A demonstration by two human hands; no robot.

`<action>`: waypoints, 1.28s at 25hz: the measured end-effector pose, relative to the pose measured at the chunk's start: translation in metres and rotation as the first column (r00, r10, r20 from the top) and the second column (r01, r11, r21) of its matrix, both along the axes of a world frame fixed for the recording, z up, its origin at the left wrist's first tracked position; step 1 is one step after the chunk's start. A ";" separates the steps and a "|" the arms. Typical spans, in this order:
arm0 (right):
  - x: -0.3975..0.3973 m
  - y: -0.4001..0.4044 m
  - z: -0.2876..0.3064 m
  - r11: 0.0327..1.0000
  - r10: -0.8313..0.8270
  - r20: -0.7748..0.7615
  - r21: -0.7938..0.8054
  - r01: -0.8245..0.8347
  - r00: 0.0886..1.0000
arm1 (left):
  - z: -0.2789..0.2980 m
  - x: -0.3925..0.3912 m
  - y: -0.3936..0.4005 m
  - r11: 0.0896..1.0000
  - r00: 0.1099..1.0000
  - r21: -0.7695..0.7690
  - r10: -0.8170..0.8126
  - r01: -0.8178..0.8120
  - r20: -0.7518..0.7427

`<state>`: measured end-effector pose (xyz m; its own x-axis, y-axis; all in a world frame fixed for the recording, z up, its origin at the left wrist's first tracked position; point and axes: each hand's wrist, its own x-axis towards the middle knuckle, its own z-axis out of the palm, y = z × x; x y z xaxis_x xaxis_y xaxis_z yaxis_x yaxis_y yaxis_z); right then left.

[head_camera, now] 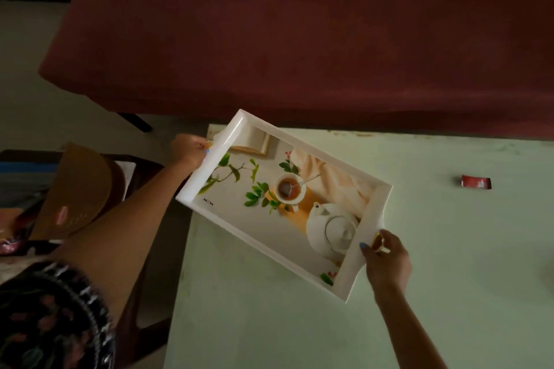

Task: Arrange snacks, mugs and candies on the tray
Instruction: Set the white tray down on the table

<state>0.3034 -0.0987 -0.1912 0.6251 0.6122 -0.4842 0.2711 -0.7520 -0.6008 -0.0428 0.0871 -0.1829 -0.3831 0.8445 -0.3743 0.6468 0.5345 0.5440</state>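
Between my two sets of fingers I see the tray (pixel 227 213), long axis running from left hand (pixel 189 150) to right hand (pixel 386 257), both clenched on its short ends, above the bench (pixel 449 249) corner; red wrapper (pixel 476 182) lies beyond my right fingers.

The tray (pixel 362 244) is white and rectangular, with raised walls and a printed picture of a teapot, a cup of tea and green leaves on its bottom. It carries nothing. It sits at an angle over the near left corner of the pale green counter (pixel 449 249), gripped at both short ends.
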 end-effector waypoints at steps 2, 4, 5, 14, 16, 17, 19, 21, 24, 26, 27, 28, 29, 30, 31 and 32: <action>0.019 0.001 0.016 0.997 0.072 0.025 -0.015 -0.071 0.997 | 0.010 -0.004 -0.036 0.995 0.982 -0.012 0.097 -0.096 0.160; 0.039 0.000 0.030 0.988 0.150 0.053 -0.049 -0.148 0.987 | 0.018 -0.005 -0.079 0.988 0.963 -0.023 0.156 -0.154 0.220; 0.047 -0.003 0.036 0.979 0.193 0.055 -0.070 -0.189 0.980 | 0.022 -0.004 -0.103 0.985 0.959 -0.024 0.173 -0.172 0.226; 0.075 -0.042 0.039 0.936 0.331 -0.003 -0.130 -0.328 0.944 | 0.021 0.017 -0.212 0.986 0.964 -0.058 0.163 -0.154 0.211; 0.077 -0.046 0.032 0.938 0.324 -0.008 -0.125 -0.323 0.946 | 0.019 0.024 -0.219 0.984 0.959 -0.067 0.177 -0.166 0.221; 0.079 -0.047 0.030 0.940 0.321 -0.006 -0.119 -0.319 0.947 | 0.018 0.026 -0.221 0.983 0.960 -0.071 0.179 -0.167 0.217; 0.081 -0.047 0.026 0.939 0.330 0.005 -0.109 -0.327 0.944 | 0.014 0.030 -0.225 0.980 0.958 -0.080 0.194 -0.181 0.211; 0.082 -0.048 0.023 0.931 0.351 0.018 -0.111 -0.347 0.936 | 0.011 0.032 -0.226 0.978 0.955 -0.084 0.207 -0.193 0.214; 0.079 -0.048 0.024 0.888 0.442 0.074 -0.174 -0.425 0.894 | 0.017 0.033 -0.227 0.974 0.953 -0.092 0.222 -0.207 0.204; 0.069 -0.047 0.034 0.867 0.478 0.124 -0.224 -0.444 0.870 | 0.029 0.031 -0.229 0.968 0.948 -0.101 0.246 -0.229 0.204; 0.060 -0.047 0.043 0.866 0.484 0.142 -0.223 -0.448 0.864 | 0.038 0.031 -0.231 0.966 0.944 -0.102 0.255 -0.238 0.209; 0.049 -0.047 0.054 0.863 0.495 0.153 -0.207 -0.462 0.856 | 0.050 0.032 -0.236 0.966 0.941 -0.085 0.256 -0.243 0.220; 0.037 -0.048 0.067 0.854 0.515 0.152 -0.180 -0.489 0.844 | 0.065 0.033 -0.242 0.968 0.939 -0.060 0.252 -0.245 0.234; 0.021 -0.048 0.083 0.836 0.547 0.141 -0.144 -0.529 0.825 | 0.085 0.032 -0.250 0.968 0.936 -0.018 0.248 -0.251 0.250; 0.004 -0.046 0.100 0.815 0.579 0.122 -0.109 -0.569 0.806 | 0.105 0.032 -0.260 0.966 0.933 0.027 0.240 -0.256 0.266; -0.015 -0.042 0.117 0.794 0.607 0.096 -0.076 -0.602 0.789 | 0.124 0.031 -0.271 0.959 0.928 0.080 0.238 -0.271 0.285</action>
<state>0.2882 -0.1408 -0.0741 0.1835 0.8647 -0.4675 0.7404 -0.4344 -0.5130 -0.0122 -0.1836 -0.0588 -0.4892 0.7756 -0.3990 0.3172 0.5843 0.7470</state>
